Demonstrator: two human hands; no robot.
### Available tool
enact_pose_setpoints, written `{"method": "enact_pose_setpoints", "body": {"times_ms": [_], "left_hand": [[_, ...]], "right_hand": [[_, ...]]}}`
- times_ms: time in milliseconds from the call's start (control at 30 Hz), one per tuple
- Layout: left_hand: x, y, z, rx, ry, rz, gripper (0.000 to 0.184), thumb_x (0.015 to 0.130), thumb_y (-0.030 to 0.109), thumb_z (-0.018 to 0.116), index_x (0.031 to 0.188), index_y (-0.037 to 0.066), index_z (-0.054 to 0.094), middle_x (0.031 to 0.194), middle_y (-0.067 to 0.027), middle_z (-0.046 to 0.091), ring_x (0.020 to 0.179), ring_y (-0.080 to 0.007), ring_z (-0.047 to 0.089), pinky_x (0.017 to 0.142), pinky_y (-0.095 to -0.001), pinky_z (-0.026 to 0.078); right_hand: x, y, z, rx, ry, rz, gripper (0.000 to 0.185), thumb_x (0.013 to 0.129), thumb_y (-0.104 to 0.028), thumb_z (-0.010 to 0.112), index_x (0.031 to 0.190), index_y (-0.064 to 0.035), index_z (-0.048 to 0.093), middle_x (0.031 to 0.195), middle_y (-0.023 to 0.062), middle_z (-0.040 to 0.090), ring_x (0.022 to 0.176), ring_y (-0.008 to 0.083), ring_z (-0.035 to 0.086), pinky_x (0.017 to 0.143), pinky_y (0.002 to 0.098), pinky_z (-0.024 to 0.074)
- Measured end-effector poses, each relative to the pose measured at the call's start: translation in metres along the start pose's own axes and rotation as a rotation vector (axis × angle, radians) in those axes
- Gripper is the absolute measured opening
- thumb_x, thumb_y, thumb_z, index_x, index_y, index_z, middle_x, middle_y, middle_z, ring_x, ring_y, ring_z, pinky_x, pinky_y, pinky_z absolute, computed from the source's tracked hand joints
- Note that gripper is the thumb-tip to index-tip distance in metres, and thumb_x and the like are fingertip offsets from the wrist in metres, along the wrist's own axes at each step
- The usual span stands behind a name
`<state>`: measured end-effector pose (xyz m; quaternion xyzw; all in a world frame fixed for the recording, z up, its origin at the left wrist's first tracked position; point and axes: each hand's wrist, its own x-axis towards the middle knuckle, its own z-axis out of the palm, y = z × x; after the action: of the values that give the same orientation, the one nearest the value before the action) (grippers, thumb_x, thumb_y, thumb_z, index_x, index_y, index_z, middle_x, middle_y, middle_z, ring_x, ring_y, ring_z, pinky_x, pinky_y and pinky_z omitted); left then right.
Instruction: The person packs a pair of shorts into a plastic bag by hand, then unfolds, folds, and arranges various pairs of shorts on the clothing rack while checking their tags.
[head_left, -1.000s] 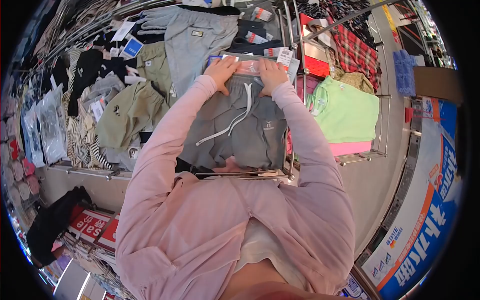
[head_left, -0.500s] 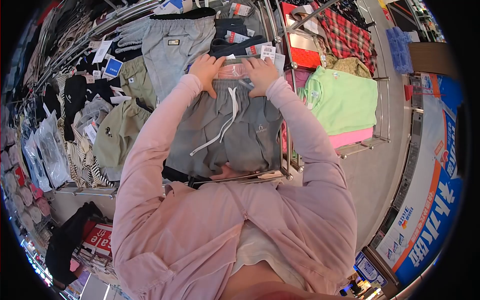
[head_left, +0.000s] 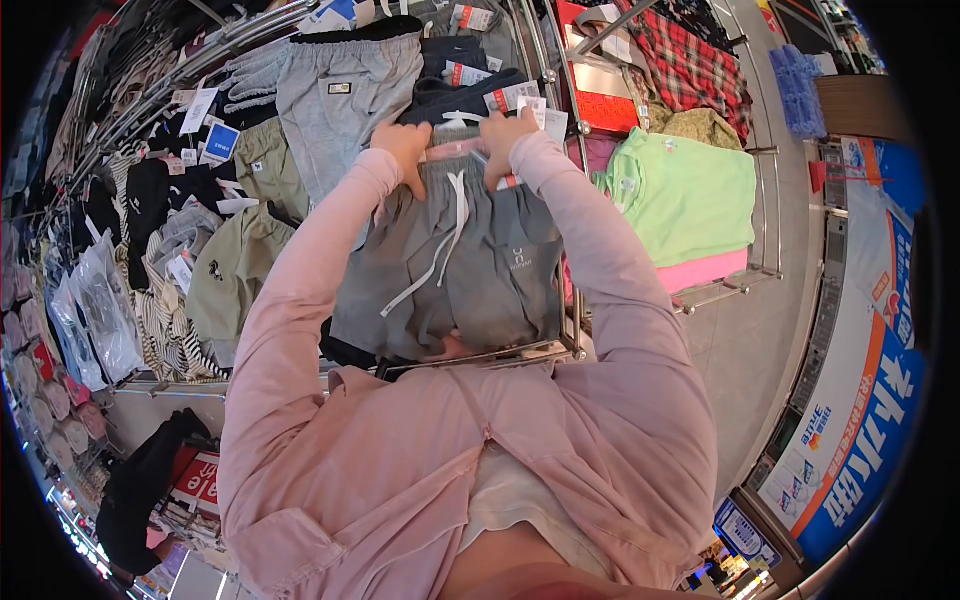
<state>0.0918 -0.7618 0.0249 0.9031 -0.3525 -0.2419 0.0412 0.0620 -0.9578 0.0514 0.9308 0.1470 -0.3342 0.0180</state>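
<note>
Grey drawstring shorts (head_left: 450, 260) lie spread on the rack in front of me, with white cords (head_left: 440, 245) hanging down their front and a small light logo low on one leg. At the left side of the waistband, my left hand (head_left: 402, 155) is closed with its thumb pointing down. My right hand (head_left: 506, 143) grips the right side in the same way, beside a white hang tag (head_left: 532, 108). A strip of pink lining (head_left: 452, 149) shows between both hands. The fingertips behind the waistband are hidden.
Light grey shorts (head_left: 350, 85) and dark folded garments with tags lie behind. Olive garments (head_left: 235, 265) are on the left. A bright green garment (head_left: 690, 195) lies on the right over a pink one. Metal rack rails (head_left: 578, 300) run along the right side and front.
Both hands have shifted slightly left and closed more on the waistband. Its opening has narrowed, so less pink lining shows. The shorts' front looks smoother, and the logo is clearer.
</note>
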Motion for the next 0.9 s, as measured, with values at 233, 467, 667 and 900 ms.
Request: {"method": "enact_pose_setpoints", "body": {"times_ms": [233, 467, 667, 900], "left_hand": [[0.036, -0.055, 0.03, -0.585, 0.081, 0.097, 0.079, 0.05, 0.044, 0.083, 0.109, -0.001, 0.056, 0.1, -0.0201, 0.062, 0.094, -0.0343, 0.06, 0.084, -0.0389, 0.046], [0.087, -0.085, 0.065, -0.56, 0.727, -0.357, 0.057, 0.077, 0.023, 0.066, 0.121, -0.002, 0.04, 0.101, -0.0282, 0.059, 0.093, -0.0422, 0.057, 0.083, -0.0439, 0.045], [0.074, -0.052, 0.045, -0.326, 0.801, 0.013, 0.074, 0.064, 0.009, 0.073, 0.128, 0.006, 0.036, 0.117, -0.0156, 0.053, 0.115, -0.0338, 0.045, 0.091, -0.0383, 0.041], [0.089, -0.09, 0.024, -0.472, 0.11, -0.074, 0.041, 0.061, 0.004, 0.068, 0.101, 0.007, 0.06, 0.104, -0.0164, 0.061, 0.093, -0.0289, 0.06, 0.081, -0.0304, 0.046]], "right_hand": [[0.015, 0.031, 0.017, 0.091, 0.376, -0.184, 0.088, 0.047, -0.057, 0.077, 0.113, -0.0049, 0.054, 0.119, 0.0119, 0.053, 0.109, 0.0255, 0.053, 0.096, 0.0506, 0.0283], [0.032, 0.047, 0.006, 0.109, 0.32, -0.04, 0.036, 0.068, -0.034, 0.069, 0.089, -0.0057, 0.063, 0.093, 0.013, 0.063, 0.092, 0.0279, 0.06, 0.08, 0.04, 0.0456], [-0.003, 0.046, 0.06, 0.256, 0.55, -0.417, 0.016, 0.061, -0.013, 0.066, 0.074, -0.0092, 0.057, 0.074, 0.0088, 0.06, 0.075, 0.0288, 0.061, 0.069, 0.0376, 0.0475], [0.058, 0.075, 0.042, 0.028, 1.037, -0.055, 0.032, 0.067, -0.018, 0.074, 0.092, -0.0057, 0.059, 0.099, 0.0137, 0.061, 0.094, 0.0313, 0.061, 0.084, 0.037, 0.0475]]}}
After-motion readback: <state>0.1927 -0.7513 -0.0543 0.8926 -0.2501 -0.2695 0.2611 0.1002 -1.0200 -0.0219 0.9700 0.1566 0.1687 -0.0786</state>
